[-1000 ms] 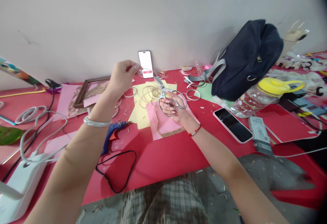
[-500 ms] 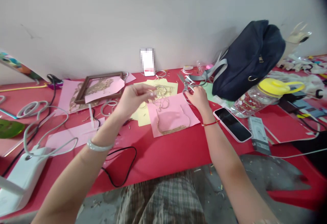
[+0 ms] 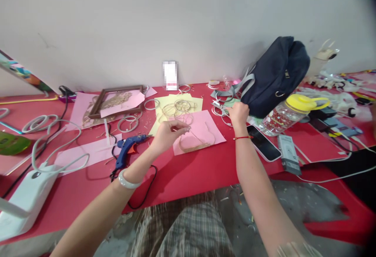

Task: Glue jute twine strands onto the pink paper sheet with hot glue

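Observation:
My left hand is over the left edge of a pink sheet, thumb and fingers pinched on a thin strand of twine. A curved piece of twine lies on that sheet, with a thicker brown band along its lower side. Farther right, my right hand is closed at the handles of the scissors, whose blades point left, low over the table. Loose coils of twine rest on yellow paper behind the pink sheet.
A blue glue gun lies left of my left hand, near a brown frame and white power strip. To the right are a dark backpack, yellow-lidded bottle, phone and grey box. Another phone leans on the wall.
My right hand has moved right with the scissors, which are now tilted lower. My left hand has come down nearer the pink sheet. The view has shifted, showing the glue gun and the wall's top.

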Demonstrator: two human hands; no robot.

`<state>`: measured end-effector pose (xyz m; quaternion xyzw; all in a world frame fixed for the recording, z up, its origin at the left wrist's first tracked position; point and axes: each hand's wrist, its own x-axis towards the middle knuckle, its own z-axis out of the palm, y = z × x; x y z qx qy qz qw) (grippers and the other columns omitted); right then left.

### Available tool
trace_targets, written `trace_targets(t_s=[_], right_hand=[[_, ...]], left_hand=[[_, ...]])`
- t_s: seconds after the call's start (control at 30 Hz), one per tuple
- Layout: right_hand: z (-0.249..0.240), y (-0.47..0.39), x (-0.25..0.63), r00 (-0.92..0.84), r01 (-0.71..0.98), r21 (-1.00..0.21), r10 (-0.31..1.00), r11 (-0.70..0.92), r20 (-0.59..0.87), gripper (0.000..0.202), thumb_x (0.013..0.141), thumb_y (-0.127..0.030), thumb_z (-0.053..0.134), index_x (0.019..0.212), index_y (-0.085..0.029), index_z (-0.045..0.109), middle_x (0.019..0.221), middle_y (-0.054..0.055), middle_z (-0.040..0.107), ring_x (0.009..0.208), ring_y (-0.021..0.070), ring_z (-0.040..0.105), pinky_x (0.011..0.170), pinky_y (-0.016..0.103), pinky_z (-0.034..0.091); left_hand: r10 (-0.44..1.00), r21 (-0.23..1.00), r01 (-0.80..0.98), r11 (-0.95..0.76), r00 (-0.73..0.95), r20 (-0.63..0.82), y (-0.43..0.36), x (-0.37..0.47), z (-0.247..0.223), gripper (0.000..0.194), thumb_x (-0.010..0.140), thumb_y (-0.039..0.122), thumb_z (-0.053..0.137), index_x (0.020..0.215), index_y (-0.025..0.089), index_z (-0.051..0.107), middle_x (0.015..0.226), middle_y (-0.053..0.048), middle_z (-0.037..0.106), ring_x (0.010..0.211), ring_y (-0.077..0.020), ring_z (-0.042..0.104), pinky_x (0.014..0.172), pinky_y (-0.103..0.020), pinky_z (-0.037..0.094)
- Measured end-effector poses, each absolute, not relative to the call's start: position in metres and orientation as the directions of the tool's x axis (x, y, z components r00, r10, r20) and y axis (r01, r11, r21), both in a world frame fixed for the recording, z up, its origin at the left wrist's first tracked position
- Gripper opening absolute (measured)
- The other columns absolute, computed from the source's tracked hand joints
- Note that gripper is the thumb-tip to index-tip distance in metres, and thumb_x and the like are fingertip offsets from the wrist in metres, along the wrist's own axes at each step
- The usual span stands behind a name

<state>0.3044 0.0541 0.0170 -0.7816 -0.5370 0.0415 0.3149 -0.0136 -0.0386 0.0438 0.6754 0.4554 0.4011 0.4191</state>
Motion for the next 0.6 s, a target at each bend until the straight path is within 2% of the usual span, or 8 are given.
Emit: trace_targets(t_s=[0.07, 0.13, 0.2, 0.27, 0.33, 0.43, 0.5, 0.6], right_hand=[[0.023, 0.051, 0.298, 0.386, 0.807, -0.572, 0.864, -0.147, 0.322, 0.019, 0.096, -0.025, 0.068, 0.094, -0.009, 0.078, 0.114, 0.029, 0.077, 0.116, 0.0411, 0.071, 0.107, 0.057, 0.049], [0.028, 0.045, 0.284, 0.274, 0.754, -0.657, 0.900, 0.020, 0.341, 0.031, 0.104, -0.037, 0.060, 0.098, -0.014, 0.078, 0.116, 0.021, 0.079, 0.115, 0.0324, 0.072, 0.108, 0.046, 0.051], [0.028, 0.033, 0.263, -0.002, 0.500, -0.831, 0.960, 0.244, 0.280, 0.048, 0.107, -0.056, 0.049, 0.103, -0.017, 0.079, 0.112, 0.015, 0.080, 0.109, 0.0260, 0.074, 0.104, 0.040, 0.053], [0.023, 0.017, 0.241, -0.412, 0.099, -0.960, 0.889, 0.261, 0.199, 0.061, 0.100, -0.073, 0.053, 0.107, -0.018, 0.079, 0.115, 0.015, 0.080, 0.108, 0.0265, 0.074, 0.106, 0.043, 0.053], [0.016, 0.003, 0.226, -0.587, 0.033, -0.982, 0.799, 0.186, 0.132, 0.058, 0.085, -0.074, 0.076, 0.100, -0.018, 0.081, 0.105, 0.014, 0.082, 0.098, 0.0271, 0.076, 0.099, 0.043, 0.057], [0.007, -0.006, 0.222, -0.589, 0.073, -0.990, 0.806, 0.124, 0.057, 0.052, 0.077, -0.068, 0.087, 0.082, -0.016, 0.080, 0.074, 0.008, 0.075, 0.070, 0.0214, 0.069, 0.074, 0.038, 0.056], [0.004, -0.005, 0.231, -0.513, 0.066, -0.992, 0.857, 0.107, 0.058, 0.052, 0.081, -0.070, 0.084, 0.079, -0.018, 0.077, 0.058, 0.000, 0.061, 0.055, 0.0149, 0.054, 0.060, 0.032, 0.047], [0.004, -0.006, 0.247, -0.411, 0.040, -0.994, 0.909, 0.099, 0.074, 0.054, 0.088, -0.074, 0.075, 0.075, -0.022, 0.071, 0.050, -0.007, 0.039, 0.047, 0.0101, 0.033, 0.051, 0.028, 0.030]], left_hand=[[0.953, 0.940, 0.226, -0.254, 0.223, 0.204, -0.037, -0.011, 0.054, 0.017, 0.079, 0.042, 0.083, 0.083, 0.026, 0.084, 0.090, -0.006, 0.084, 0.081, -0.0248, 0.076, 0.075, -0.036, 0.061], [0.951, 0.943, 0.200, -0.267, 0.215, 0.223, -0.035, -0.007, 0.059, 0.015, 0.079, 0.039, 0.084, 0.082, 0.025, 0.084, 0.090, -0.006, 0.084, 0.083, -0.0246, 0.077, 0.077, -0.037, 0.062], [0.949, 0.959, 0.130, -0.253, 0.229, 0.219, -0.032, -0.002, 0.060, 0.016, 0.078, 0.038, 0.086, 0.084, 0.024, 0.083, 0.089, -0.006, 0.084, 0.084, -0.0242, 0.078, 0.080, -0.038, 0.063], [0.952, 0.974, 0.036, -0.225, 0.222, 0.212, -0.027, 0.003, 0.059, 0.020, 0.077, 0.039, 0.087, 0.086, 0.022, 0.080, 0.086, -0.005, 0.083, 0.083, -0.0228, 0.078, 0.082, -0.037, 0.064], [0.960, 0.980, -0.030, -0.198, 0.195, 0.200, -0.020, 0.004, 0.056, 0.027, 0.074, 0.040, 0.091, 0.088, 0.020, 0.078, 0.082, -0.004, 0.081, 0.079, -0.0209, 0.077, 0.078, -0.034, 0.062], [0.973, 0.984, -0.080, -0.162, 0.151, 0.173, -0.011, -0.002, 0.048, 0.036, 0.069, 0.042, 0.094, 0.089, 0.018, 0.077, 0.078, -0.004, 0.079, 0.074, -0.0186, 0.075, 0.069, -0.029, 0.058], [0.974, 0.984, -0.064, -0.163, 0.147, 0.171, -0.007, -0.011, 0.041, 0.037, 0.069, 0.043, 0.093, 0.089, 0.016, 0.077, 0.078, -0.004, 0.079, 0.073, -0.0180, 0.075, 0.070, -0.029, 0.058], [0.961, 0.975, 0.087, -0.206, 0.207, 0.184, -0.008, -0.027, 0.029, 0.030, 0.071, 0.040, 0.090, 0.087, 0.017, 0.080, 0.083, -0.006, 0.081, 0.076, -0.0191, 0.075, 0.074, -0.030, 0.058]])
